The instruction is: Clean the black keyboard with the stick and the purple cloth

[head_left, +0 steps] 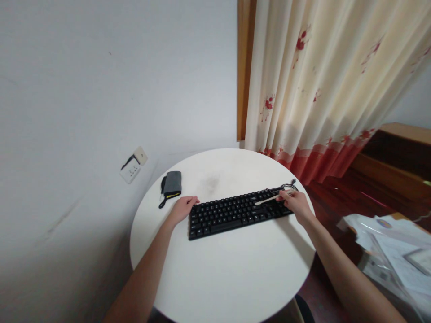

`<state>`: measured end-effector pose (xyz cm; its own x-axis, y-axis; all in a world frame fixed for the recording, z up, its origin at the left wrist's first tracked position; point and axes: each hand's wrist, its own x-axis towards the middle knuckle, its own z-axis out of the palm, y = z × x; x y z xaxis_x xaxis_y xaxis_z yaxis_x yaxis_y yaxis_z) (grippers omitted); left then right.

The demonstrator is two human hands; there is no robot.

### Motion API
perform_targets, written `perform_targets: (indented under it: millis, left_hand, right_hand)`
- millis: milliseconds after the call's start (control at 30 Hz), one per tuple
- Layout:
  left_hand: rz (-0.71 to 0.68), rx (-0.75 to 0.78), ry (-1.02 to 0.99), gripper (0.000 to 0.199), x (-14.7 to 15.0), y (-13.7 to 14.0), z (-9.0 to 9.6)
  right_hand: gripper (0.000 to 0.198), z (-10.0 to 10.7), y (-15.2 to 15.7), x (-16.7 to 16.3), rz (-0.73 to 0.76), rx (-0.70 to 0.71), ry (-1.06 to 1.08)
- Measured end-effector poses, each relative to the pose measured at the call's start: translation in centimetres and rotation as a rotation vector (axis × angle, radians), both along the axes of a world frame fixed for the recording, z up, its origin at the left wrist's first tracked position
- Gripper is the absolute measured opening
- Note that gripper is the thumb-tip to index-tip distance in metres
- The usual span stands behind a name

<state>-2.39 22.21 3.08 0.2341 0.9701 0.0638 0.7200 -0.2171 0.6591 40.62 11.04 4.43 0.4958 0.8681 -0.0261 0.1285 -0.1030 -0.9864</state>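
A black keyboard [232,214] lies at a slight slant on the round white table [218,269]. My left hand [183,209] is at its upper left corner, fingers closed against the edge, steadying it. In my right hand [296,204], over the keyboard's right end, is a thin pale toothbrush [269,199], pinched between thumb and fingers. The brush points left, its head low over the keys right of the middle; whether the bristles touch them I cannot tell. The keyboard's black cable [288,185] is bunched behind my right hand.
A dark grey pouch [173,183] with a loop strap lies at the table's left. The wall with a socket [130,170] stands close on the left. A flowered curtain [310,89] hangs behind. Papers and plastic bags [390,251] are piled at the right.
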Motion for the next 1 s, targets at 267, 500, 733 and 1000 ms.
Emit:
perform_targets:
  millis: [267,500,733,1000]
  left_hand:
    - [0.003,-0.007,0.009,0.054,0.0,0.1,0.0]
    - [0.0,0.006,0.006,0.052,0.2,-0.2,0.3]
    - [-0.006,0.011,0.004,0.052,0.0,0.0,0.0]
    - [-0.011,0.002,-0.012,0.053,0.2,-0.2,0.2]
  right_hand:
    - [0.038,0.6,0.0,-2.5,0.046,0.031,0.063]
    - [0.035,-0.2,0.4,-4.8,0.066,0.017,0.108]
    - [0.034,-0.1,0.4,-9.2,0.166,0.025,0.17]
    - [0.035,0.3,1.1,-14.4,0.28,0.05,0.197]
